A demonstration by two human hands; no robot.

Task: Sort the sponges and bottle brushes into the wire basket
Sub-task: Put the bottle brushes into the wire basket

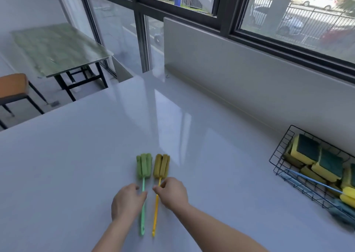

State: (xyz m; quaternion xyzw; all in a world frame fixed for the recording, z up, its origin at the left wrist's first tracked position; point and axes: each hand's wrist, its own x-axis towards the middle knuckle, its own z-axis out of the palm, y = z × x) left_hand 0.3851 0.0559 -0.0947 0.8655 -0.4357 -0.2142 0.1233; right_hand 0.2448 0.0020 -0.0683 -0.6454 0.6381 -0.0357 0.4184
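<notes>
we count two bottle brushes on the surface (86, 155): one green brush (143, 168) and one yellow brush (161, 166). one wire basket (276, 155) holds at least four sponges (305, 150), piled so we cannot count them all. it also holds two more: a blue-handled brush (315, 181) and a blurred blue brush (343, 212).

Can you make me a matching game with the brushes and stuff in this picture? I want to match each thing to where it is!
Things:
1. green-handled brush
2. yellow-handled brush
3. sponges
4. orange stool

Places:
A. in the basket
B. pinched by the right hand
C. on the floor, far left
D. between the left hand's fingers

Pairs: 1-D, 2-B, 3-A, 4-C
</notes>
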